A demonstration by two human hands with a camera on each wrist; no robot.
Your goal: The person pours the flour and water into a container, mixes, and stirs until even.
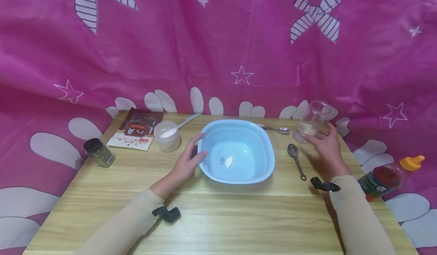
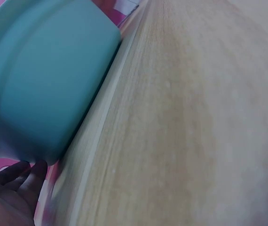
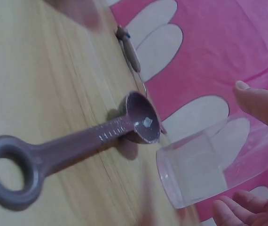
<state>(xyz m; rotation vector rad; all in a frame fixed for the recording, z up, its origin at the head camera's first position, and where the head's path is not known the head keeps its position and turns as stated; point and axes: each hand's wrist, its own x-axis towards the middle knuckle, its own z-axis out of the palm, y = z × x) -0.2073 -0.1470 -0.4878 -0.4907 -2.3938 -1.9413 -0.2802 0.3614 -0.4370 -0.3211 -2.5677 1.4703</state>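
Observation:
A light blue basin [image 1: 237,173] stands mid-table. My left hand [image 1: 186,160] touches its left side with extended fingers; in the left wrist view the fingertips [image 2: 40,168] meet the basin's outer wall [image 2: 49,84]. To the right, a clear cup [image 1: 312,118] holds something pale at its bottom. My right hand [image 1: 326,145] is around the cup's near right side. In the right wrist view, the thumb [image 3: 261,106] and fingers [image 3: 232,212] are spread on either side of the cup [image 3: 195,169]. A dark measuring spoon [image 1: 296,160] lies left of that hand.
Back left are a brown-and-white packet [image 1: 136,129], a tub of white powder [image 1: 167,143], a pale-handled utensil [image 1: 189,121] and a dark-lidded spice jar [image 1: 100,154]. A metal spoon [image 1: 278,129] lies behind the basin. A red sauce bottle [image 1: 385,179] stands at the right edge.

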